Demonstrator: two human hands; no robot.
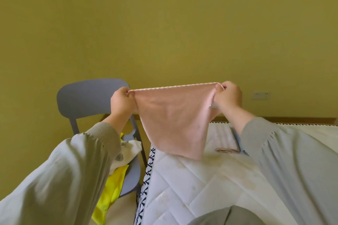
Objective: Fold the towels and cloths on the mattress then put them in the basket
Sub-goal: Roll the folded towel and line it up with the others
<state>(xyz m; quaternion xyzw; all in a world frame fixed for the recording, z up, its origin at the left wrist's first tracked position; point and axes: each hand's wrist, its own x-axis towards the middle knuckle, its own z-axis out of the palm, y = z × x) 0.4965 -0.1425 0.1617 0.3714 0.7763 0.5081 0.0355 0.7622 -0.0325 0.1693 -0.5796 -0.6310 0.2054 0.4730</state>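
Pink cloth, olive-yellow wall, grey-blue chair, white diamond-quilted mattress.

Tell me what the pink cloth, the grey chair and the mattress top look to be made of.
The pink cloth: soft woven or microfibre textile, matte; it hangs limp with a stitched top hem. The chair: probably moulded plastic, smooth matte grey-blue, seamless curved back. The mattress: quilted fabric cover, faint sheen, stitched diamond lines.
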